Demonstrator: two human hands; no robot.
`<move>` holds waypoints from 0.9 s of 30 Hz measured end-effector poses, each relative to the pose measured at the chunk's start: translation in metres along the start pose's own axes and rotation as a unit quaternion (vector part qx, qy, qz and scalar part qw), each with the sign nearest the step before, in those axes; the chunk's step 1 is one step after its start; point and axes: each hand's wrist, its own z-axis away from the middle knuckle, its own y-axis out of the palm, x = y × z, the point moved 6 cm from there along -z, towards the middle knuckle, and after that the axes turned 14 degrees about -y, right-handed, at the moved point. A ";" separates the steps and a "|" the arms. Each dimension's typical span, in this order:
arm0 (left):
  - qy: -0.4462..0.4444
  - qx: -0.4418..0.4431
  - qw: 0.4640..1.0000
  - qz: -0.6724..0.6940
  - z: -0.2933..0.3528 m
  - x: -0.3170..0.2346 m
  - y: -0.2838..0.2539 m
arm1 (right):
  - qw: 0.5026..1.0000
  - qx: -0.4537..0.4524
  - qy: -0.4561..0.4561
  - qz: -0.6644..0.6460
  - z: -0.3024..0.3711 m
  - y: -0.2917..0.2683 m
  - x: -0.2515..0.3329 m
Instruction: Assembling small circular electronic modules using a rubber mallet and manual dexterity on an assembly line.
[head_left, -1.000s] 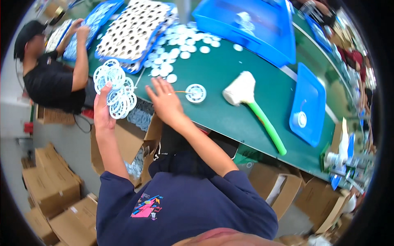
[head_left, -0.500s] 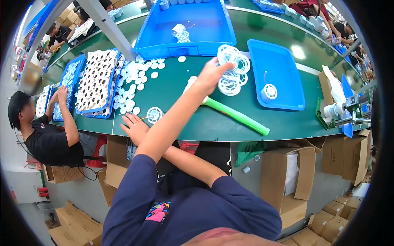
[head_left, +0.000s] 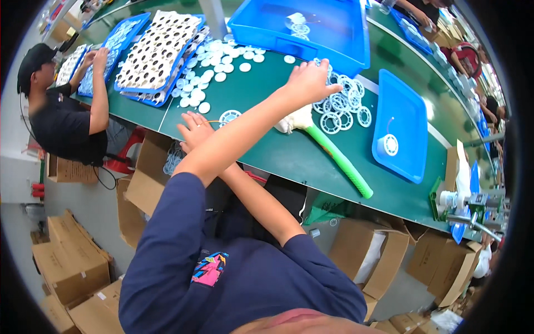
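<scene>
Arms are crossed here, so sides are easily mixed up. The left hand (head_left: 306, 84) is carried over to the far side, right at a pile of pale-blue openwork plastic rings (head_left: 338, 102) spread on the green tabletop (head_left: 267, 145), by the deep blue plastic bin (head_left: 311, 50). Its thumb and fingers are parted; whether any ring is touched can't be told. The right hand (head_left: 196, 130) is laid out with its fingers stretched and loosely spread, next to one round white spoked disc (head_left: 230, 117). One thin orange wire (head_left: 214, 121) is run from that disc to the hand, but whether it's pinched can't be told.

Counts: well over ten rings are piled up, too overlapped for an exact number. Dozens of small white round caps (head_left: 220, 77) are scattered farther left. One mallet with a white-wrapped head and green handle (head_left: 340, 161) is set near the rings.

Some print is carried on the brown cardboard boxes (head_left: 72, 261), too small to be read.

Containers: one white spool-shaped part (head_left: 388, 146) is held in the shallow blue tray (head_left: 401, 111), and a few pale parts (head_left: 295, 21) are kept in the bin.
</scene>
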 end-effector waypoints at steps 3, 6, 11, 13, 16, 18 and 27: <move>0.053 -0.069 0.982 0.165 0.079 0.021 -0.077 | 0.999 -0.044 -0.013 0.004 0.044 -0.014 0.008; -0.104 -0.172 0.916 0.348 0.181 0.092 -0.118 | 0.989 -0.074 0.035 -0.121 0.079 -0.049 0.026; -0.251 -0.192 0.910 0.270 0.272 0.137 -0.062 | 0.975 -0.099 0.099 -0.172 0.124 -0.120 0.043; -0.256 -0.206 0.917 0.227 0.269 0.139 -0.050 | 0.969 -0.168 0.149 -0.104 0.129 -0.163 0.034; -0.230 -0.237 0.928 0.175 0.244 0.140 -0.039 | 0.936 -0.249 0.245 -0.030 0.134 -0.210 0.013; -0.202 -0.246 0.932 0.175 0.223 0.136 -0.040 | 0.944 -0.218 0.245 0.023 0.114 -0.228 0.004; -0.122 -0.164 0.927 0.315 0.207 0.151 -0.035 | 0.971 0.032 0.123 0.200 -0.015 -0.159 -0.141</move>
